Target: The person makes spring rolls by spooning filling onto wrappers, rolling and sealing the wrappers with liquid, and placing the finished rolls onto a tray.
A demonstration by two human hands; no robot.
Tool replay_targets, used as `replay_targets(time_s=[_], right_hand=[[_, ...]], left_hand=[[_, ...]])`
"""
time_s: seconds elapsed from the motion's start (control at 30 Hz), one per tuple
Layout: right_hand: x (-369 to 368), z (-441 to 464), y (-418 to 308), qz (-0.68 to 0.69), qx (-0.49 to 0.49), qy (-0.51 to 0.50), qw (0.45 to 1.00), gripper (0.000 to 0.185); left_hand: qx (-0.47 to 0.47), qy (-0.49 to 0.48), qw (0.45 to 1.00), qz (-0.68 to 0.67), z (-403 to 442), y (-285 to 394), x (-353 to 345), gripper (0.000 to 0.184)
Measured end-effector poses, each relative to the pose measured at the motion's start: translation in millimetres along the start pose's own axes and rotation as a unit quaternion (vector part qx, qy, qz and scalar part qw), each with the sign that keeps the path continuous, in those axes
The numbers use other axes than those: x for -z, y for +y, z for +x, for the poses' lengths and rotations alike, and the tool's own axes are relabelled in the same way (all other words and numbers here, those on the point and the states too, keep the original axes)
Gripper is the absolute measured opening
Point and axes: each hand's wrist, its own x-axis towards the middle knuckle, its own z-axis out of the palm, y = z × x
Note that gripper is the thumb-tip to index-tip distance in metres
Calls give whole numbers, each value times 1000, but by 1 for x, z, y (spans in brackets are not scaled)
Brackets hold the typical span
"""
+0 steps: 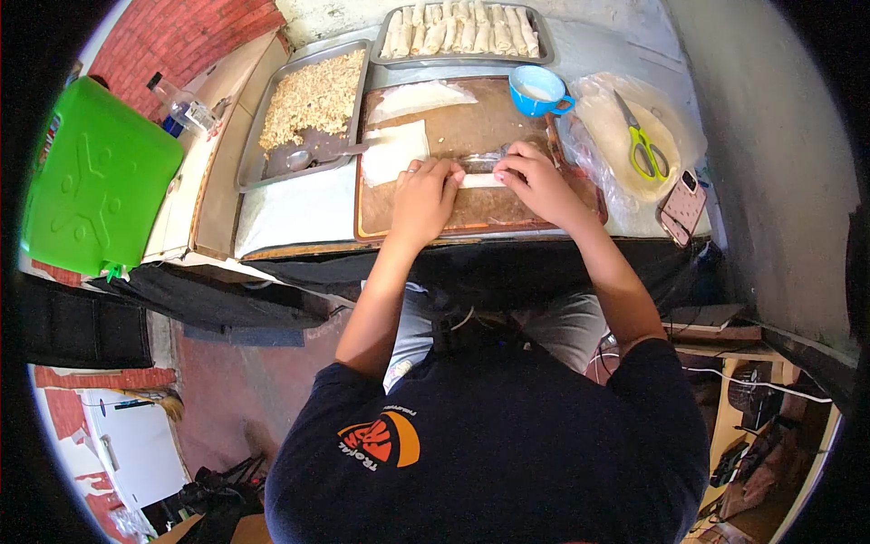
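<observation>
A thin white wrapper roll [481, 180] lies on the brown board [507, 218] between my hands. My left hand [426, 198] has its fingers closed on the roll's left end. At the right end, my right hand [535, 184] pinches the roll with thumb and fingers. Flat pale wrapper sheets [396, 152] rest on the board left of my hands, and another piece [422, 99] lies farther back. A tray of crumbly filling [313, 95] with a metal spoon [299, 160] stands to the left. The blue cup [536, 92] with whitish contents is behind my right hand.
At the back is a tray of several finished rolls [459, 29]. On the right, green-handled scissors [645, 154] lie on wrappers in a plastic bag [594, 109], near a phone [683, 208]. A clear bottle [186, 107] and a green container [100, 177] are at the left.
</observation>
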Motion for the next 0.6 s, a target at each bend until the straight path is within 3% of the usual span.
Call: replay_targets(time_s=[0.07,0.17,0.23,0.37,0.47,0.6], right_hand=[[-4,2,5,-35,9,10,999,10],[-6,4,-8,52,-91,28,994,12],[-7,1,-7,-16,-44,49,998,14],[0,-4,-11,-103,37,50,993,21],[3,-6,-9,-53,7,31,998,22],[5,2,6,-66,55,10,996,20]], left_hand=[[18,26,998,48,-1,2,-9,14],[41,60,994,77,0,8,-17,13],[52,91,993,45,0,11,-19,11],[36,49,997,42,-5,14,-10,13],[23,51,997,44,-7,15,-2,16],[-34,69,996,49,-1,6,2,25]])
